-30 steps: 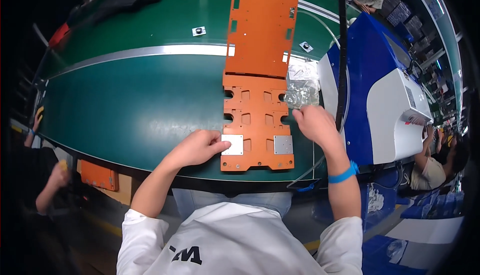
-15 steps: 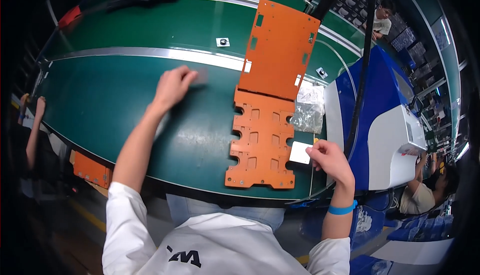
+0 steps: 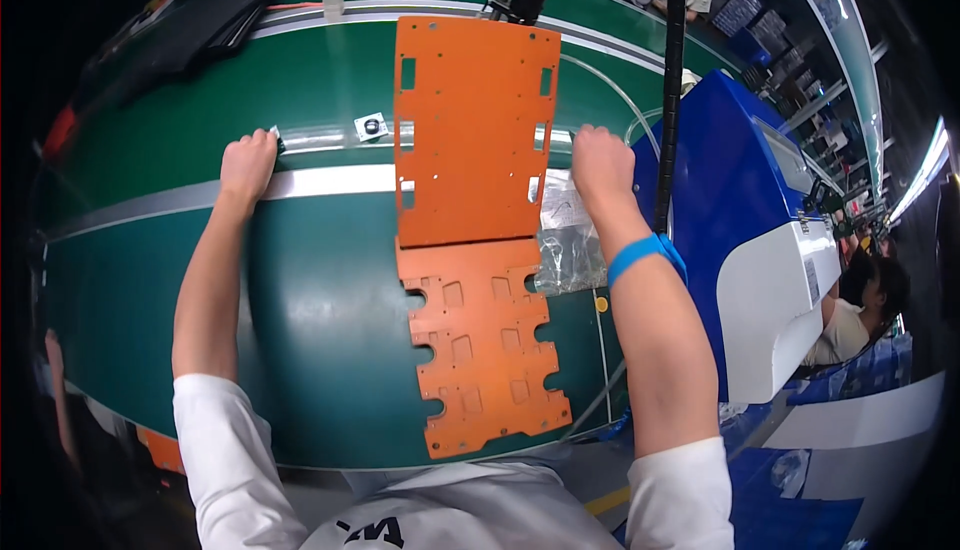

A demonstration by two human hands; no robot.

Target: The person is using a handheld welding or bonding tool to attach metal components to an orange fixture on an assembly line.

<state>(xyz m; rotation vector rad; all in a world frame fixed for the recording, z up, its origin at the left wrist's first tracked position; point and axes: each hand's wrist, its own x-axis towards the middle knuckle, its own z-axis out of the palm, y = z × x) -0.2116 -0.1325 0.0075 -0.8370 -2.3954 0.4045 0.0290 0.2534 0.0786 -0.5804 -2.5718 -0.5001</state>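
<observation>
My left hand (image 3: 249, 163) is stretched out over the far green belt, fingers pinched round a small piece whose dark and pale edge (image 3: 278, 140) barely shows. My right hand (image 3: 603, 162) is closed at the far right, beside the orange fixture's raised panel; whatever its fingers hold is hidden. Between my arms stands the orange fixture (image 3: 476, 130), its flat panel at the far end and its notched base (image 3: 485, 345) nearer me. A white square piece with a black round part (image 3: 371, 128) lies on the belt, left of the panel.
A clear plastic bag (image 3: 575, 255) lies right of the fixture. Farther right stands a blue and white machine (image 3: 770, 290), with a black cable (image 3: 672, 100) hanging before it. Black sheets (image 3: 200, 40) are stacked at the far left. Another person (image 3: 860, 310) sits at the right.
Both hands have moved away from me to the far belt. The white square plate that was in my right hand no longer shows. The view has shifted, putting the fixture farther left.
</observation>
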